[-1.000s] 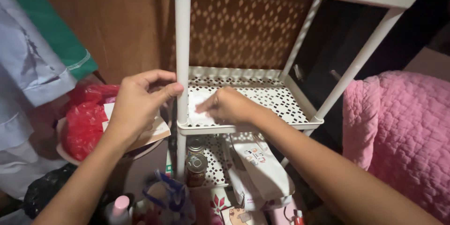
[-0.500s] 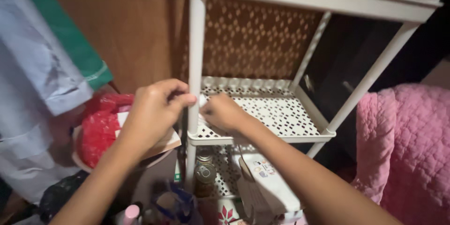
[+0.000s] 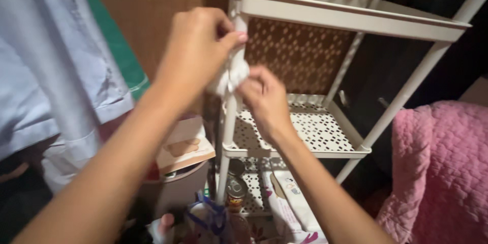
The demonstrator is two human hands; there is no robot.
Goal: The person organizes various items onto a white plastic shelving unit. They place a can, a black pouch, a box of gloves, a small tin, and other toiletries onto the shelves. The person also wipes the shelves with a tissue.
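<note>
The single head-worn camera looks down and forward, close on a white perforated plastic shelf rack [image 3: 305, 127], its post near twelve o'clock.

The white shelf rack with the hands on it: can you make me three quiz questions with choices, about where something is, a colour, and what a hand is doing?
1. Where is the white cloth?
A. on the rack's front post
B. on the blanket
C. on the floor

2. What colour is the blanket?
A. blue
B. pink
C. yellow

3. What is the left hand doing?
A. lying flat
B. gripping the post
C. pointing

A: cloth bunched at the post beside the right hand.
B: quilted pink.
B: fingers curled round it.
</note>
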